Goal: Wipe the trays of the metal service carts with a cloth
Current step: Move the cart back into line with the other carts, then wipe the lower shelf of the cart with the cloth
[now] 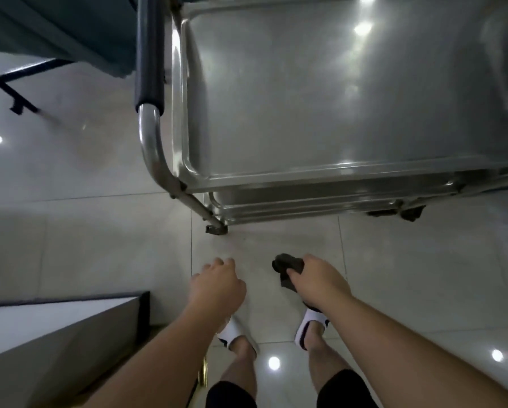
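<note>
Below the metal service cart (pixel 320 184), the left hand (pixel 216 285) is held over the tiled floor (pixel 85 231) with fingers curled loosely inward and nothing gripped. Right of it, a dark cloth (pixel 288 270) is pinched in the right hand (pixel 317 279), apart from the cart's top tray (pixel 335 92).

Both forearms bare, no sleeves in view. Left hand (pixel 216 285) and right hand (pixel 320 282) without gloves, rings or watch. Black shorts (pixel 345 388) ending above the knees. White slides (pixel 310 325) with dark trim, no socks.
</note>
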Tool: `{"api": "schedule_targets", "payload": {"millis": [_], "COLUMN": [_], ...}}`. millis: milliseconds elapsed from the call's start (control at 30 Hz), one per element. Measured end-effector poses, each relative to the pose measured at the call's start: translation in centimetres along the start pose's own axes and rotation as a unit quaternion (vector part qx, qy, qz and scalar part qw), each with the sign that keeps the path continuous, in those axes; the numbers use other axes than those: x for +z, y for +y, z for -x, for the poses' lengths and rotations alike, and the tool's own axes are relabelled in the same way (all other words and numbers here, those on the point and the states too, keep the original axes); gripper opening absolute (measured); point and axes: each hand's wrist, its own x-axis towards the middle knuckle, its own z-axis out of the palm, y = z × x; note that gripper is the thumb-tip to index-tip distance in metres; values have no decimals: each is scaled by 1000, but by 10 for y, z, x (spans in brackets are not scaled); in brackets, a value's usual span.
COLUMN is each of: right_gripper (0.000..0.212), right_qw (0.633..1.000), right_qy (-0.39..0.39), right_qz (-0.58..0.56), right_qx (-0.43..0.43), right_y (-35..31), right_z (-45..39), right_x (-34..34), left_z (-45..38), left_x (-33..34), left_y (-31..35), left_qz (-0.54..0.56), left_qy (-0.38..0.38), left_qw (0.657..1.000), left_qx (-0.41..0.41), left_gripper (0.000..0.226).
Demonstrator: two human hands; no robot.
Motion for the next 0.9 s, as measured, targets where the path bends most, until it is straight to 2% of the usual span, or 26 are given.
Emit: {"api": "schedule_targets", "payload": {"millis": [100, 300, 467, 567, 667, 900], "right_gripper": [31, 37, 36, 36, 38, 32], "right_qw": [999, 997, 995, 995, 990, 974], "right_qy": [-42, -44, -4, 20, 42, 121], "right_qz": [-18, 29, 50, 45, 65, 39], "right_qx": [-20, -61, -81, -92, -115, -189], "right_y": [-16, -18, -1, -2, -11, -38], "right_z": [-35, -127, -204, -254, -304, -406], "right_x": [39, 97, 132, 147, 162, 197], "left_z": [-30, -117, -193, -241, -289, -388], "left_x": [24, 76, 125, 147, 161, 182], "left_y": [-23, -46, -55, -56, -61, -57], "left_qz": [19, 15, -36, -101, -114, -170], "left_qy": [3, 25, 61, 86, 122, 205], "left_qw": [1000, 998, 996, 991, 986, 963], "left_qx": [-23, -57, -51, -18, 8, 49], "left_gripper": [49, 52, 51, 54, 56, 45]}}
